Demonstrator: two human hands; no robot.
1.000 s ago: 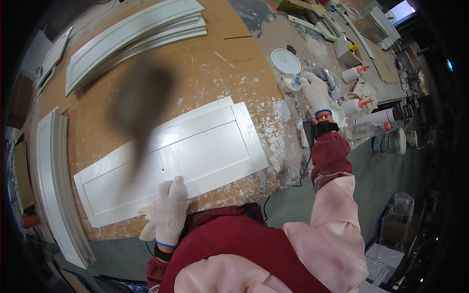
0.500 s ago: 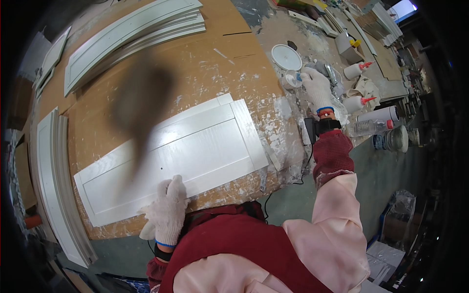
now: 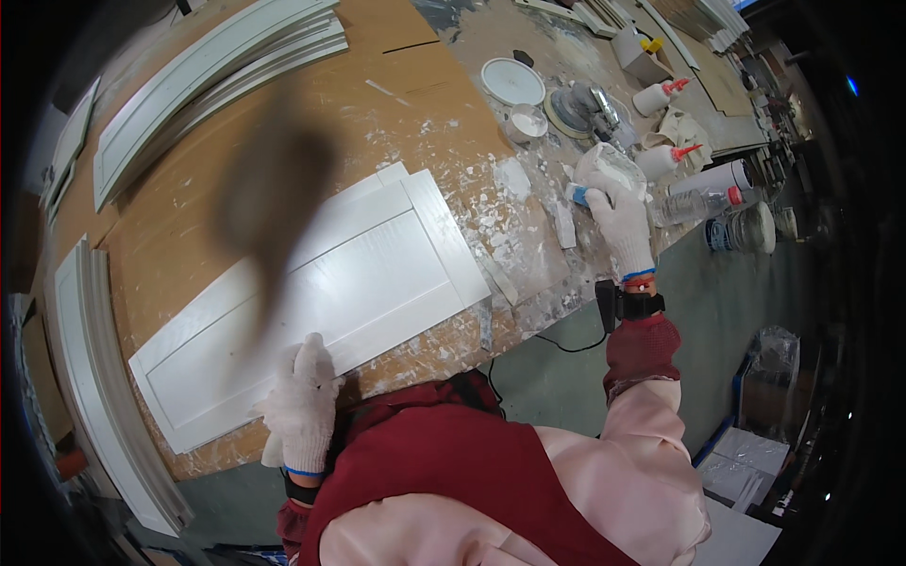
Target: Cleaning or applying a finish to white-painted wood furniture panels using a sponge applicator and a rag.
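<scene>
Gloved, the left hand lies flat with fingers spread on the near edge of a white cabinet door panel, which rests in the middle of a brown worktop spattered with white filler; the right hand is curled around a blue-handled tool at an open tub of white filler on the right. Squeeze bottles and a white lid stand farther off, above a grey-green floor

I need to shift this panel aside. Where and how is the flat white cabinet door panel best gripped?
Grip the white cabinet door panel by its long near edge, coming from the table's front beside the left hand; it lies flat, that edge nearly reaching the table's edge.
</scene>
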